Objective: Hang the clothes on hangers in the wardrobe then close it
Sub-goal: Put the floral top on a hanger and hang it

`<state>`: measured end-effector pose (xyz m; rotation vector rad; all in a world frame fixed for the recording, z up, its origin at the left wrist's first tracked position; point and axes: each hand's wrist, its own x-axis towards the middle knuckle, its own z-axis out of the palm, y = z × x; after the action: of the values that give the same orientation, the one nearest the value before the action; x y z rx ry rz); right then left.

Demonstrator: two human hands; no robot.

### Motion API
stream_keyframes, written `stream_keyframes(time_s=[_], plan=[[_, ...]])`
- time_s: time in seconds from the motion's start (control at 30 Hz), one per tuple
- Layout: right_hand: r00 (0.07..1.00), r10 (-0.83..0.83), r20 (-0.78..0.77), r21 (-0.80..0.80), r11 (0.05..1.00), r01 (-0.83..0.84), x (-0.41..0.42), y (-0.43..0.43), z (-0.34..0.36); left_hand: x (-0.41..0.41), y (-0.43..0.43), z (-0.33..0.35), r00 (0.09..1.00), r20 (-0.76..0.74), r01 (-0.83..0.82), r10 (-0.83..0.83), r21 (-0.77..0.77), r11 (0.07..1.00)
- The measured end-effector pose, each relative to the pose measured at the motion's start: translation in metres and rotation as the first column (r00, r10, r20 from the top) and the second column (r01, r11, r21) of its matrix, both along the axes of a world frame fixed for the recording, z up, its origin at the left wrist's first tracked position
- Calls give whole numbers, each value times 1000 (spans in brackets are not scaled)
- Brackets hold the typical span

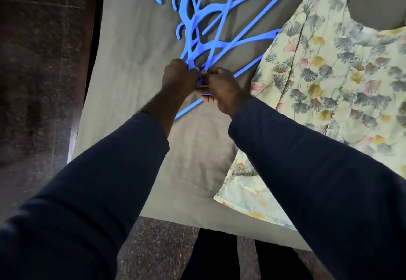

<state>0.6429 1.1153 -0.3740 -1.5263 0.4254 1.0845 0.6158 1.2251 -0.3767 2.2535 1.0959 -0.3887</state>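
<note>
In the head view, a tangle of blue hangers (211, 27) is seen on the grey sheet (131, 60), hooks pointed away to the upper left, long bars fanned toward the right. The near ends are pinched by the left hand (179, 76) and gripped by the right hand (222, 91), knuckles nearly touching. The floral garment (329, 71) is spread just beside the right hand, nearer to it.

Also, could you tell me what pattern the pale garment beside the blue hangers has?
The cream fabric garment has grey, yellow and pink fan-shaped leaves; head view.
</note>
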Motion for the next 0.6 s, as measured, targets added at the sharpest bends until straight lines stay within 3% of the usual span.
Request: stream_keyframes(time_s=[0.1, 0.2, 0.33, 0.47, 0.6], plan=[[997, 40, 73, -53, 998, -36, 3, -4, 0, -1, -3, 0, 986, 88, -126, 139, -138, 982], [993, 34, 112, -86, 996, -24, 7, -17, 0, -10, -17, 8, 916, 195, -267, 352, -360, 894], [992, -6, 128, -76, 997, 16, 0, -49, 9, -34, -50, 13, 863, 238, -246, 445, -571, 783], [970, -182, 159, -2, 983, 184, -11, -106, 21, -64, -99, 19, 902, 234, -121, 362, -668, 734], [891, -447, 83, 95, 893, 439, -35, -190, 36, -90, -147, 16, 970, 200, 32, 138, -670, 742]])
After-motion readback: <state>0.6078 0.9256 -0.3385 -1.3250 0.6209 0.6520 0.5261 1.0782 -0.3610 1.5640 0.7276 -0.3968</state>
